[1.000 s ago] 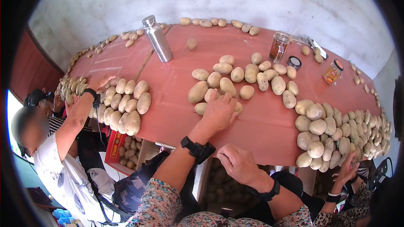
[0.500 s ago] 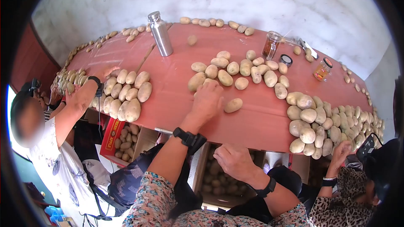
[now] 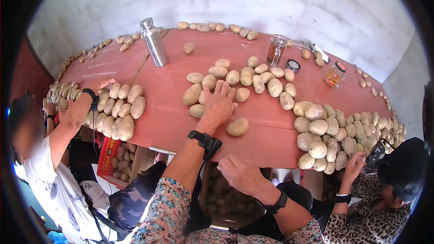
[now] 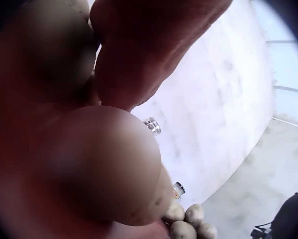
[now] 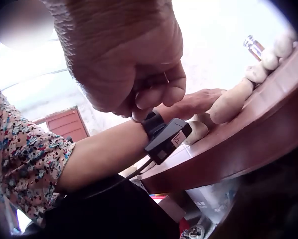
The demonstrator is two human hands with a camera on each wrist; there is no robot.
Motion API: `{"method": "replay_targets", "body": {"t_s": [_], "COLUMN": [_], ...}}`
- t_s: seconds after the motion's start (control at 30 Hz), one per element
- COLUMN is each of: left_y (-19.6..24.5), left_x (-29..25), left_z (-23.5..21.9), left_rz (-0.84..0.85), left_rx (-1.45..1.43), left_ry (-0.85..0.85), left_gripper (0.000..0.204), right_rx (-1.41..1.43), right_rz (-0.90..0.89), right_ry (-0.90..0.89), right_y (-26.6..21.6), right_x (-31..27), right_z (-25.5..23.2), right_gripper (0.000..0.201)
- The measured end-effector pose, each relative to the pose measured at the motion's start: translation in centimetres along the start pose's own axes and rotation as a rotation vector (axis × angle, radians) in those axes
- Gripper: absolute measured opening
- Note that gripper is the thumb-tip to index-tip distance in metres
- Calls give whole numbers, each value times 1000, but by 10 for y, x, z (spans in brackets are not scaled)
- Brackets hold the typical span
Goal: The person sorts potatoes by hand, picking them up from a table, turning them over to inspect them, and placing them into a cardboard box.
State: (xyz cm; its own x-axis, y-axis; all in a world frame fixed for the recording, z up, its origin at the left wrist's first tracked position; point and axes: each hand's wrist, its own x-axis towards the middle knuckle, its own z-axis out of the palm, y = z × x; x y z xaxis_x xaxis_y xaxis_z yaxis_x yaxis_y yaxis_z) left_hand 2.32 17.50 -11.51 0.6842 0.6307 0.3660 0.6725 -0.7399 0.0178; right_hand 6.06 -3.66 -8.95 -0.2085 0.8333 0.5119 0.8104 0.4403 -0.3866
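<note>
In the head view my left hand (image 3: 219, 104) reaches over a loose cluster of potatoes, fingers extended forward and spread over one of them. One large potato (image 3: 193, 94) lies just left of these fingers, and a single potato (image 3: 238, 127) lies apart, nearer the table's front edge. A blurred potato (image 4: 114, 164) fills much of the left wrist view, close beneath the hand. My right hand (image 3: 242, 171) hangs at the table's front edge. Its fingers (image 5: 154, 97) are loosely curled in the right wrist view and hold nothing.
Tight potato rows (image 3: 118, 108) stand left, a bigger pile (image 3: 325, 131) right. A steel bottle (image 3: 154, 42), a glass mug (image 3: 276, 50) and a jar (image 3: 335, 74) stand further back. People sit either side. Under the red table (image 3: 266, 131) are boxes of potatoes (image 3: 108, 156).
My left hand has left the single potato, which now lies apart, and shifted from the cluster's left part to a potato further right. The head view has swung; my right hand stays by the edge.
</note>
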Motion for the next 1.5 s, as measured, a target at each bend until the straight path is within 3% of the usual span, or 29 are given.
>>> {"method": "replay_targets", "body": {"t_s": [0.13,0.23,0.3,0.33,0.4,0.43,0.5,0.53,0.6,0.63,0.7,0.83,0.93,1.0,1.03,1.1,1.2,1.3,1.43,1.5], "left_y": [1,1,2,1,1,2,11,16,28,33,39,38,29,23,18,8,6,16,15,13], "left_x": [0,4,5,5,4,5,8,7,3,3,3,3,4,4,3,4,7,5,9,11], "left_z": [-5,-21,-33,-32,-25,-19,-7,-2,3,3,1,-16,-34,-41,-33,-6,21,26,9,2], "left_rz": [15,34,-139,-136,-193,-188,-9,-9,47,43,66,66,87,-24,-23,28,-53,-15,-25,-38], "left_rx": [-72,-285,-439,-438,-502,-504,-564,-569,-229,-232,-267,-351,-538,-684,-683,-571,-447,-244,-365,-459], "left_ry": [94,-46,-237,-237,1,2,341,342,139,140,-43,-76,-229,-272,-277,251,266,224,46,-41], "left_gripper": [33,22,19,19,22,22,29,29,44,44,46,42,34,28,28,31,33,35,37,32], "right_rx": [-19,-17,-39,-40,-32,-35,-30,-33,-22,-23,-29,-37,-64,-70,-68,-86,-84,-95,-127,-152], "right_rz": [23,-7,-10,-8,-14,-12,5,7,-13,-15,-17,-9,-8,0,5,11,15,58,145,209], "right_ry": [-14,2,-15,-12,3,5,-10,-13,5,0,-11,-26,-54,-48,-46,-64,-49,-113,-204,-208], "right_y": [-2,-7,-9,-8,-6,-6,-3,-2,-1,0,0,0,-1,-2,-2,-1,2,5,12,20], "right_x": [-7,-9,-10,-11,-12,-12,-11,-11,-9,-9,-8,-7,-8,-11,-13,-14,-16,-16,-16,-18], "right_z": [-4,-10,-12,-13,-12,-11,-8,-6,-2,-1,-1,-2,-5,-4,-4,-3,1,4,-7,-8], "right_gripper": [15,15,15,15,15,15,15,15,16,16,17,17,12,11,11,9,9,9,8,17]}}
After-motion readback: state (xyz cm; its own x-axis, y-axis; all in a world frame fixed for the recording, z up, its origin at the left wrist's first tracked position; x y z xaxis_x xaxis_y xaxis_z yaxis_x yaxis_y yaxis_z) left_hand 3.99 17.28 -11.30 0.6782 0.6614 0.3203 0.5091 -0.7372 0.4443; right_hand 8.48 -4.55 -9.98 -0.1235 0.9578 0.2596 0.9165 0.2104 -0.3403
